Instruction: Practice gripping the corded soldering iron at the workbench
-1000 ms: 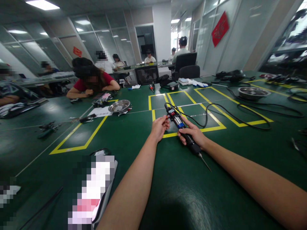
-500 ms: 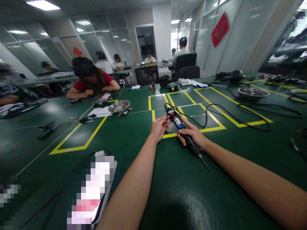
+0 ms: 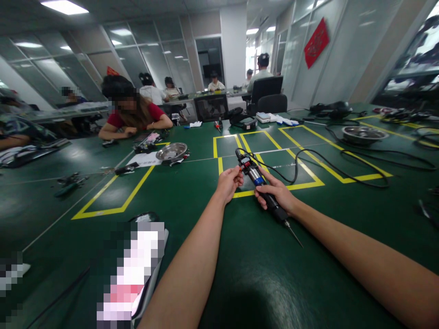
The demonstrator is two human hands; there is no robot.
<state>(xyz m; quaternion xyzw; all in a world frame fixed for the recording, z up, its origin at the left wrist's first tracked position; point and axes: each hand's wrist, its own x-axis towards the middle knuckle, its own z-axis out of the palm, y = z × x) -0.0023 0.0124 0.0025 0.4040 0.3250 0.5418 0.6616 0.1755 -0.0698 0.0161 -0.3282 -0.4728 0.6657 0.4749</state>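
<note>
A black and silver electric screwdriver (image 3: 258, 179) with a blue band lies slanted over the green table (image 3: 192, 256), its thin bit pointing toward the near right. My right hand (image 3: 276, 192) is wrapped round its black body. At its cable end, my left hand (image 3: 230, 183) is closed in a pinch beside a small red part; what the fingertips grip is too small to make out. From that end a black cable (image 3: 295, 167) loops off to the right.
Steel bowls stand at the left (image 3: 171, 151) and right (image 3: 364, 133). A phone-like device (image 3: 137, 269) lies at the near left. Yellow tape (image 3: 270, 187) marks the table. A person in a red top (image 3: 116, 119) leans over the far left edge.
The view has shifted very slightly. The person in the red top has raised their head a little. Both my hands keep their hold.
</note>
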